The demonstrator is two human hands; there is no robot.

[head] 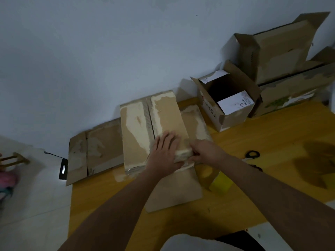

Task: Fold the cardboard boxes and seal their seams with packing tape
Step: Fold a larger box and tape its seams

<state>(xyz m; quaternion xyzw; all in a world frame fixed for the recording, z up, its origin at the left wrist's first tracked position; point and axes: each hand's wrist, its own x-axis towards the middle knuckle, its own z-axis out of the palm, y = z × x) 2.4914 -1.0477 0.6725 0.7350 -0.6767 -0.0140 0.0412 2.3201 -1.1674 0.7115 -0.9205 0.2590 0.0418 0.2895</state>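
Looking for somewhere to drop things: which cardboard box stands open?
The small printed box by the wall, flaps up and inside dark; the box under both hands is closed.

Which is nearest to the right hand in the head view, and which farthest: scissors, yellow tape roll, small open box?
From the right hand:
1. Yellow tape roll, just below it, toward the person.
2. Scissors, to its right.
3. Small open box, behind it near the wall.

Both forearms are bare; a white garment (pixel 190 243) covers the torso.

Both hands (pixel 165 151) (pixel 206 151) on folded cardboard box (pixel 145 127)
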